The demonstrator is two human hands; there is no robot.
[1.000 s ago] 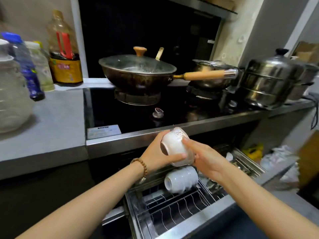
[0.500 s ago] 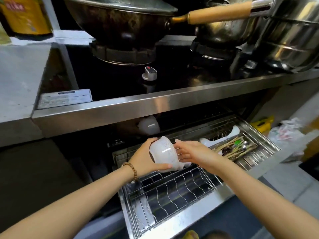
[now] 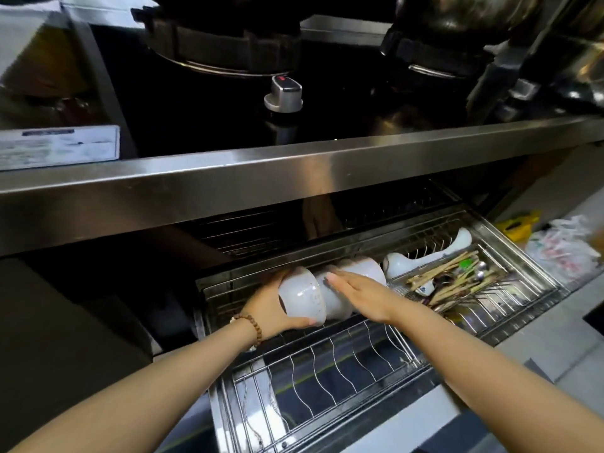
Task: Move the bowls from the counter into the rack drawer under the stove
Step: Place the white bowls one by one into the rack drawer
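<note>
At the centre of the frame, our left hand (image 3: 266, 305) grips a white bowl (image 3: 302, 300) tipped on its side, thumb under the rim and fingers curled over the top, at the back of the open rack drawer (image 3: 327, 387). Our right hand (image 3: 362, 292), fingers straight and pressed together, rests flat on the racked bowls (image 3: 366, 268) just beside it. Chopsticks and spoons (image 3: 457, 276) lie right of centre.

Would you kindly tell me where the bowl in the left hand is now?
In the head view the bowl is at the back left of the open rack drawer, held on its side by the left hand against the other bowls.
</note>
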